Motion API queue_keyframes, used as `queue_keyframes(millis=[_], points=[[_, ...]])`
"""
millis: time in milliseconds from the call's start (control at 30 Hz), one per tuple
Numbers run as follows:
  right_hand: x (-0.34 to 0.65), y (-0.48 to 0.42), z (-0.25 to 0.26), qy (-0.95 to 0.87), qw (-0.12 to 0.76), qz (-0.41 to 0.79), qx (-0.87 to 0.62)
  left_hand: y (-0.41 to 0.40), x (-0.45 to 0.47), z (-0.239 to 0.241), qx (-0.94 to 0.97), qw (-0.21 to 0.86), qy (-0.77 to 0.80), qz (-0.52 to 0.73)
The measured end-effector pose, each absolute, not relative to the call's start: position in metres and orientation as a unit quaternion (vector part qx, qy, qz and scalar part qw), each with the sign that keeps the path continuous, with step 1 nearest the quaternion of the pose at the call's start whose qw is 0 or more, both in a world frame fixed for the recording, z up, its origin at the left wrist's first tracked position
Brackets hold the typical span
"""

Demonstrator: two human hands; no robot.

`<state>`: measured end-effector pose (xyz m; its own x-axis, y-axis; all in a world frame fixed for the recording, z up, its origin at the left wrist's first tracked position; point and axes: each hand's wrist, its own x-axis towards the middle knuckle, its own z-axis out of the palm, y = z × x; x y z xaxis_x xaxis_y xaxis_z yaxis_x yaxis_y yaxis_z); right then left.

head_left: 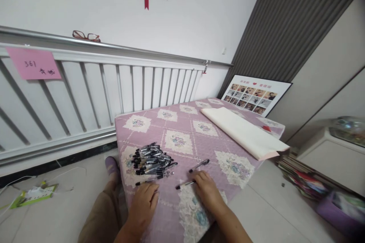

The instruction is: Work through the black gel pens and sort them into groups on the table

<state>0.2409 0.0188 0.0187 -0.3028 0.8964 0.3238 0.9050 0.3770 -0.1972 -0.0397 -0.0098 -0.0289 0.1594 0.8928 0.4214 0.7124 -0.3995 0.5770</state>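
A heap of clear pens with black caps (152, 159) lies on the left part of the table. One pen (149, 180) lies apart along the near side of the heap. My left hand (145, 200) rests on the tablecloth just below it, fingers loosely bent and thumb apart, seemingly holding nothing. My right hand (207, 190) is closed around the end of another pen (185, 185), whose black tip points left. Beyond the right fingers, a further single pen (199, 166) lies slanted on the cloth. The right fingertips are partly hidden.
The table has a purple floral cloth (178, 141). A folded cream sheet (242, 131) and a framed photo board (256, 95) are at its far right. A white radiator (137, 83) runs behind. A power strip (34, 194) lies on the floor, left.
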Motion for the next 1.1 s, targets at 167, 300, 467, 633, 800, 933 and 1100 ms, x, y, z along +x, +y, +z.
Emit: queue_keyframes(millis=[167,300,467,633,800,933,1100], points=[[0.297,0.039,0.018,-0.777,0.161,-0.011,-0.608,-0.009,-0.040,-0.033,0.751,0.118,0.524,0.383],[0.311,0.054,0.019,-0.775,0.153,-0.011,-0.613,-0.007,-0.040,-0.037,0.753,0.109,0.518,0.391],[0.315,0.069,0.018,-0.773,0.159,-0.015,-0.614,-0.005,-0.041,-0.035,0.758,0.100,0.515,0.387],[0.319,0.075,0.009,-0.772,0.166,-0.013,-0.614,-0.004,-0.042,-0.033,0.763,0.088,0.513,0.384],[0.322,0.075,-0.001,-0.773,0.209,0.001,-0.599,-0.003,-0.043,-0.033,0.772,0.062,0.511,0.374],[0.335,0.076,-0.005,-0.757,0.278,0.022,-0.590,-0.001,-0.045,-0.034,0.782,0.045,0.503,0.366],[0.356,0.072,-0.006,-0.715,0.318,0.061,-0.620,0.000,-0.046,-0.035,0.789,0.032,0.498,0.357]])
